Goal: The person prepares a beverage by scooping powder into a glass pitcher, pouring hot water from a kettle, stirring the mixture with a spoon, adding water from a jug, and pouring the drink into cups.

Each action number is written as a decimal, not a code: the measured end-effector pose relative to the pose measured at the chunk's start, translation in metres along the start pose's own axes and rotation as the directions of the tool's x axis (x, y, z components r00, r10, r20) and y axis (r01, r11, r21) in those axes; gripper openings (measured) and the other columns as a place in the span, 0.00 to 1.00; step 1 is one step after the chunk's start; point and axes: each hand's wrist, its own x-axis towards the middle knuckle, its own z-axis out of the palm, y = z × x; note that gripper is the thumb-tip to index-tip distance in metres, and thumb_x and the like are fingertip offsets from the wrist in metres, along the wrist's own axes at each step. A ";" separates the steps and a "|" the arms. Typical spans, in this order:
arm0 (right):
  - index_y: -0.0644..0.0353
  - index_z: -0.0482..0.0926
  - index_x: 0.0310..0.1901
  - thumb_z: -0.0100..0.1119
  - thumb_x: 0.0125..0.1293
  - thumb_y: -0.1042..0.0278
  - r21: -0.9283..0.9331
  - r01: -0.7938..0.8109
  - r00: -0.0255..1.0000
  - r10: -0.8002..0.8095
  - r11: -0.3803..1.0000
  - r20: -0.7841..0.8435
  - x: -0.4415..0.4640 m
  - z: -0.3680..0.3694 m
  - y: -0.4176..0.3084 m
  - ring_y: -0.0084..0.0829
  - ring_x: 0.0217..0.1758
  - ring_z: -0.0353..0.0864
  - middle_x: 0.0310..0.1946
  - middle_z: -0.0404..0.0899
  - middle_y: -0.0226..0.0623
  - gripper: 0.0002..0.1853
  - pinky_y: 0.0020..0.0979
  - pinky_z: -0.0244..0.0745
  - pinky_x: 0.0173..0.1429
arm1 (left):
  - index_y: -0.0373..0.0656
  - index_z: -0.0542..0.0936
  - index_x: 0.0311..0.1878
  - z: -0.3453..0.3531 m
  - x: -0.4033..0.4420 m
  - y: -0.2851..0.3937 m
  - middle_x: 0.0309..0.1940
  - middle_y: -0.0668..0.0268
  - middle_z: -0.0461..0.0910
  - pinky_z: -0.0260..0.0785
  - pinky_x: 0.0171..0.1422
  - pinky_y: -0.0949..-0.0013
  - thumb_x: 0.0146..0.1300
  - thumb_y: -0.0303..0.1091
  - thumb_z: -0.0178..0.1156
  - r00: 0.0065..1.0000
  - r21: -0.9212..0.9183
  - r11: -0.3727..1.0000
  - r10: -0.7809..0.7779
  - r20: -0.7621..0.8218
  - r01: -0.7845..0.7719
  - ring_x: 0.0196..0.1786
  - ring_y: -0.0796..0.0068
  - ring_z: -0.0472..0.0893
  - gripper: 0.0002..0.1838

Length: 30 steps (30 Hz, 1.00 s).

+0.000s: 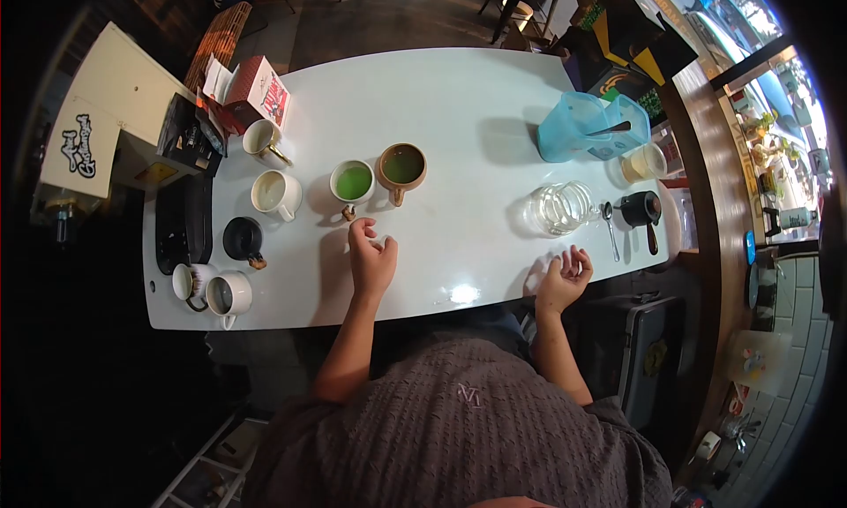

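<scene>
My left hand [373, 259] is over the white table [450, 93], its fingers loosely bent and apart with nothing in them. Just beyond its fingertips stands a pale cup with bright green liquid [355, 183], its brown handle pointing toward me. Beside that cup is a brown mug with darker green liquid [402, 167]. My right hand [565, 281] is near the table's front edge, palm partly up, fingers loosely curled and holding nothing. A clear ridged glass vessel [561, 210] stands beyond it, with a spoon [611, 232] lying to the right.
On the left are a white mug [276, 195], a black cup [243, 239], a white mug [229, 298] at the front edge and a red-and-white box [258, 93]. At right stand a blue pitcher [565, 130] and a black wood-handled cup [640, 210].
</scene>
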 end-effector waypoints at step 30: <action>0.66 0.75 0.39 0.59 0.67 0.68 0.250 -0.165 0.105 -0.235 0.954 0.966 -0.048 0.021 -0.074 0.14 0.25 0.69 0.24 0.74 0.28 0.09 0.18 0.65 0.29 | 0.48 0.69 0.54 -0.039 -0.396 0.036 0.57 0.60 0.60 0.72 0.54 0.68 0.56 0.17 0.53 0.161 -0.365 0.916 -0.390 -0.906 0.167 0.58 0.63 0.73 0.22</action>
